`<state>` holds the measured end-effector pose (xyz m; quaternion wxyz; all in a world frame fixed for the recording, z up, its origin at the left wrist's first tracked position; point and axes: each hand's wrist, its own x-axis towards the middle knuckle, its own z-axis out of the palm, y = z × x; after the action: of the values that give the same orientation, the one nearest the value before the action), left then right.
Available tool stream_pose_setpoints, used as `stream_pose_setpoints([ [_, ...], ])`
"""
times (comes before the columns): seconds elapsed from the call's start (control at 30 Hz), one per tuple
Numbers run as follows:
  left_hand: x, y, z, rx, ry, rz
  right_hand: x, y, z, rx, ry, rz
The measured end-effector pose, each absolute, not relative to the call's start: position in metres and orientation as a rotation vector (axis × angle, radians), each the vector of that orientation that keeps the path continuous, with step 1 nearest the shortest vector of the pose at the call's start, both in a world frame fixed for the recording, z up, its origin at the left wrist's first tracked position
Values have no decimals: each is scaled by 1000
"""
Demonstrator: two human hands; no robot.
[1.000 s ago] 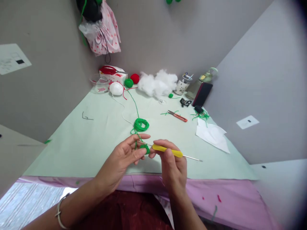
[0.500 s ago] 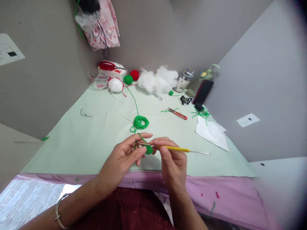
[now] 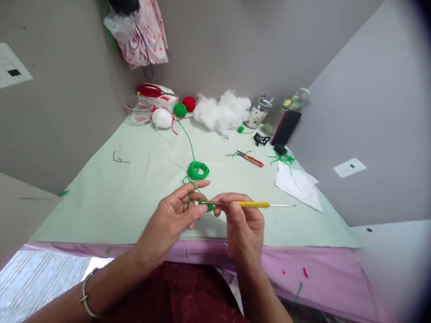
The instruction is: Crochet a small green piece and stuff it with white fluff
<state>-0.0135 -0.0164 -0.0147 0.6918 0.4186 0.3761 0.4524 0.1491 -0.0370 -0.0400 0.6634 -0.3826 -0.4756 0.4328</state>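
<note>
My left hand [image 3: 171, 215] pinches a small green crochet piece [image 3: 209, 207] between thumb and fingers, with the green strand running over its raised index finger. My right hand [image 3: 240, 224] grips a yellow-handled crochet hook [image 3: 249, 204], whose metal tip goes into the green piece. The strand leads back to a loose coil of green yarn [image 3: 198, 170] on the pale green tabletop [image 3: 134, 193], and on to a green yarn ball [image 3: 180, 110] at the back.
At the back stand a white yarn ball [image 3: 162, 118], a red yarn ball [image 3: 189, 103], white stuffing [image 3: 220, 112], a cup of pens [image 3: 257, 116] and a bottle [image 3: 286, 112]. Orange snips [image 3: 251, 159], green yarn scraps [image 3: 283, 158] and white paper [image 3: 296, 184] lie right.
The crochet hook has slid leftward through the green piece and levelled out. Both hands have risen slightly; my left index finger has lifted the strand.
</note>
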Motion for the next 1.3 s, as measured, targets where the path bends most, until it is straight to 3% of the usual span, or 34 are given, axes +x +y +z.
stream_pose_setpoints([
  [0.97, -12, -17, -17, 889, 840, 991, 140, -32, -52, -932, -941, 938],
  [1.3, -13, -17, -16, 918, 835, 967, 149, -30, -42, -875, -1186, 901],
])
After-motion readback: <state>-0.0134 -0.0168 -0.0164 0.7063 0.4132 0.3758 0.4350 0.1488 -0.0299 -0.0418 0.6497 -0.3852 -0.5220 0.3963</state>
